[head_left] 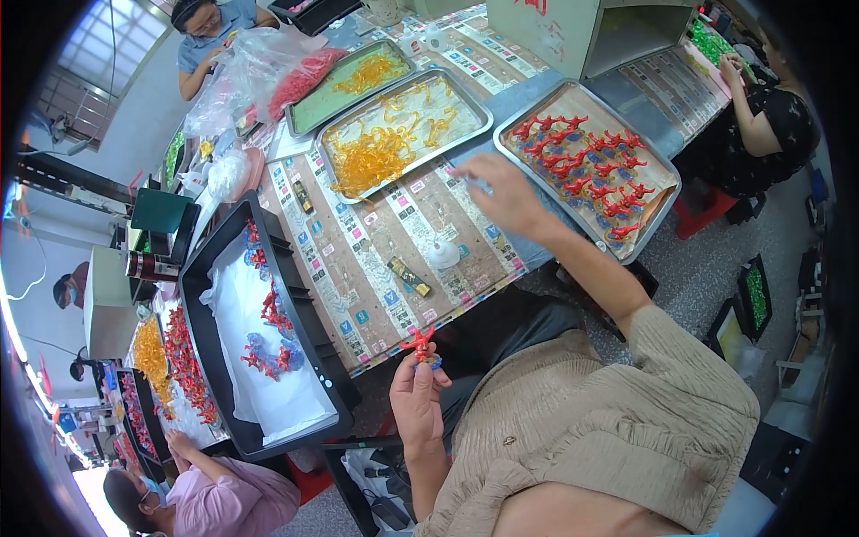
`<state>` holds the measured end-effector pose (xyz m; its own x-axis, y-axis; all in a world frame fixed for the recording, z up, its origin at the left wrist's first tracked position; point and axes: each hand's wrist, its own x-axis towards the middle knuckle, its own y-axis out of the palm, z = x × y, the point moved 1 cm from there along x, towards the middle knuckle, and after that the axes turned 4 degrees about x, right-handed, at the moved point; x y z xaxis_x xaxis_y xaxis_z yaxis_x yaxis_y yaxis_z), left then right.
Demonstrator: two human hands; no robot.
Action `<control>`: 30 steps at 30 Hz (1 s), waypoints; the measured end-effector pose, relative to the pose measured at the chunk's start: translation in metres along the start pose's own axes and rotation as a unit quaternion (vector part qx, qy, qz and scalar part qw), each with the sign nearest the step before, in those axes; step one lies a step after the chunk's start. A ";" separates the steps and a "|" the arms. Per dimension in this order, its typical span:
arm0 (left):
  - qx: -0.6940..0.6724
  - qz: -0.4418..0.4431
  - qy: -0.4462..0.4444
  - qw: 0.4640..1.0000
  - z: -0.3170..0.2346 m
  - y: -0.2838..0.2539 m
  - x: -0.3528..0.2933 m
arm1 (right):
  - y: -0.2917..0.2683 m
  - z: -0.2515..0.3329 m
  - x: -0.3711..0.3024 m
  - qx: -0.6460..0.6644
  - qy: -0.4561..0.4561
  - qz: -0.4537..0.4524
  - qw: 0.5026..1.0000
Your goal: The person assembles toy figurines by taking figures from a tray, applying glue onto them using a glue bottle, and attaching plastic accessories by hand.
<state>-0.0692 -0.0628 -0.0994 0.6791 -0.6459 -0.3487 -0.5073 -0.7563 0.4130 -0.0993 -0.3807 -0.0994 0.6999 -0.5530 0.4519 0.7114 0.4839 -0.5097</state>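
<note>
My left hand (pixel 418 398), low at the table's front edge, pinches a small red figurine (pixel 418 344) with a bluish, partly yellow base, upright between thumb and fingers. Out over the table, between two metal trays, is my right hand (pixel 506 190); its fingers are blurred, and a pale bluish patch shows by them that I cannot make out. The tray (pixel 483 121) nearest its fingertips holds a heap of translucent amber pieces (pixel 371 161). To its right, another tray (pixel 667 192) carries rows of red figurines (pixel 582 161) on bluish and yellow bases.
A white squeeze bottle (pixel 442 254) and a small dark tube (pixel 409 277) rest on the patterned table. At left stands a black bin (pixel 309 313) lined with white sheet, holding red-and-blue figurines. Co-workers sit at far left, lower left and right; a green tray (pixel 394 55) lies behind.
</note>
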 end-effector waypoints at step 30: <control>-0.030 0.004 -0.035 0.999 0.002 -0.003 -0.003 | 0.002 -0.001 -0.024 -0.060 0.056 -0.013 0.997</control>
<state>-0.0708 -0.0587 -0.1016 0.6355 -0.6595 -0.4015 -0.4787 -0.7445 0.4654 -0.1150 -0.3668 -0.1122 0.6646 -0.6398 0.3859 0.7123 0.3863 -0.5860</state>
